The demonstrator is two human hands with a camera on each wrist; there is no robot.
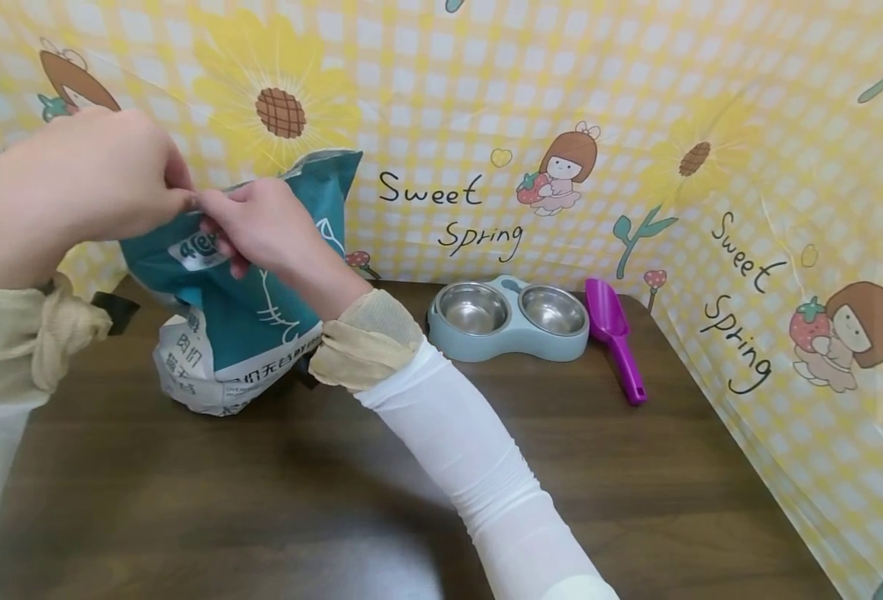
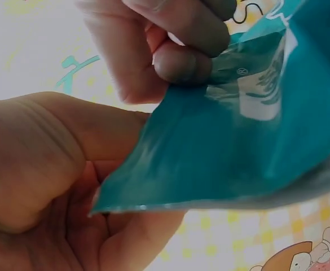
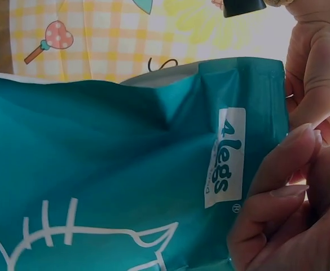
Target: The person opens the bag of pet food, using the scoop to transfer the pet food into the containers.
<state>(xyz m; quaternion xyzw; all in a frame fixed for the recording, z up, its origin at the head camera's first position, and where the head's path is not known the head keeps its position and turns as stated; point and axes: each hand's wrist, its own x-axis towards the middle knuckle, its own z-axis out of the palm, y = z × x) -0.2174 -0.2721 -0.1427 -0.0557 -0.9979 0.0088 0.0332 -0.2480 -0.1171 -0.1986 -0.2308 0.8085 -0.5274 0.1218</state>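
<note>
In the upper left of the frame, the left grip (image 1: 114,179) and right grip (image 1: 268,223) pinch close together, fingers curled; the right forearm (image 1: 471,446) slants up from the bottom edge.

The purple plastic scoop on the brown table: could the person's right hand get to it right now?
Probably yes, once it lets go: the right hand pinches the top of the teal-and-white printed bag. The purple plastic scoop lies uncovered, with only the low, pale blue double bowl in between.
</note>
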